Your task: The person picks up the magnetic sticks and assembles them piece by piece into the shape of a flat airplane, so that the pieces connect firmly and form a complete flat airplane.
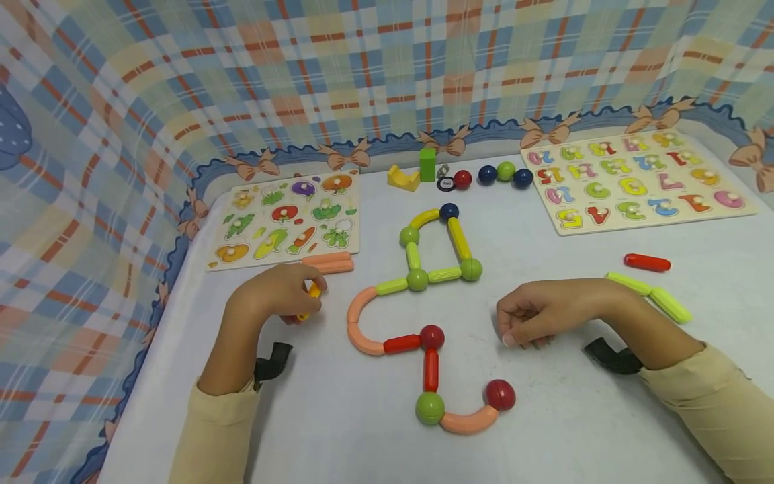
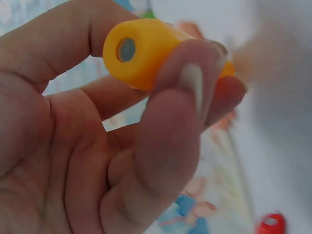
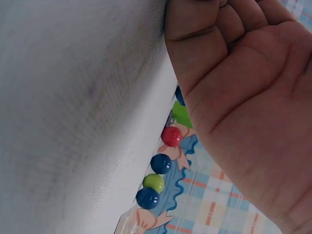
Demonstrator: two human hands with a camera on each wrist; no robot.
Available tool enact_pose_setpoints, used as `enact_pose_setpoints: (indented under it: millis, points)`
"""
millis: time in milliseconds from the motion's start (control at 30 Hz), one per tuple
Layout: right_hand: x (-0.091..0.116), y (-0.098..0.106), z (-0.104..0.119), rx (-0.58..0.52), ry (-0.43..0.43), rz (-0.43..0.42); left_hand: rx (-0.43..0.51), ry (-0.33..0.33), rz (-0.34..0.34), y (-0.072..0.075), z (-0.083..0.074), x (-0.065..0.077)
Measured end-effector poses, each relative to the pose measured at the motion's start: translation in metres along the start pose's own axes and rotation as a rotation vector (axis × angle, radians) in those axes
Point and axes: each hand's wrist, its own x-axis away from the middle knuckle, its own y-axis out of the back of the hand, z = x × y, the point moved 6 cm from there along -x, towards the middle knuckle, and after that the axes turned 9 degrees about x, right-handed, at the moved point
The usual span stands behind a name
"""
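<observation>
Left hand (image 1: pixel 275 292) around orange rod (image 2: pixel 150 52)

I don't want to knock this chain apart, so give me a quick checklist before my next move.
1. Yellow piece pinched in the left hand: ok.
2. Grey disc showing in its near end: ok.
3. Matching disc in its far end: cannot tell, fingers cover it.
4. Left hand over the chain: not ok, it is off to the left.
5. Right hand clear of the chain: ok.
6. Nearest red ball meeting its curved pink stick: ok.
</observation>
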Motion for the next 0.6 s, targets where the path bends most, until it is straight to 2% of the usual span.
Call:
enact_pose_setpoints:
  millis: [167,233,267,367,433,500,600]
  points:
    - [-0.001,0.001,-0.001,-0.003,-0.018,-0.006,0.086,-0.001,0.045,0.005,0.02,-0.01]
    - [-0.002,0.001,-0.001,-0.003,-0.023,-0.008,0.091,-0.02,0.042,0.006,0.017,-0.006]
    - [-0.002,0.001,-0.001,-0.003,-0.026,-0.008,0.097,-0.053,0.034,0.005,0.011,-0.003]
    - [-0.001,0.001,-0.002,-0.004,-0.036,-0.011,0.107,-0.243,-0.012,-0.006,-0.027,0.01]
    - [0.0,0.002,-0.002,-0.009,-0.043,-0.012,0.101,-0.386,-0.038,-0.021,-0.059,0.018]
    - [0.0,0.002,-0.002,-0.013,-0.044,-0.012,0.106,-0.513,-0.028,-0.042,-0.09,0.024]
    - [0.0,0.002,-0.002,-0.017,-0.044,-0.014,0.065,-0.623,0.033,-0.073,-0.127,0.028]
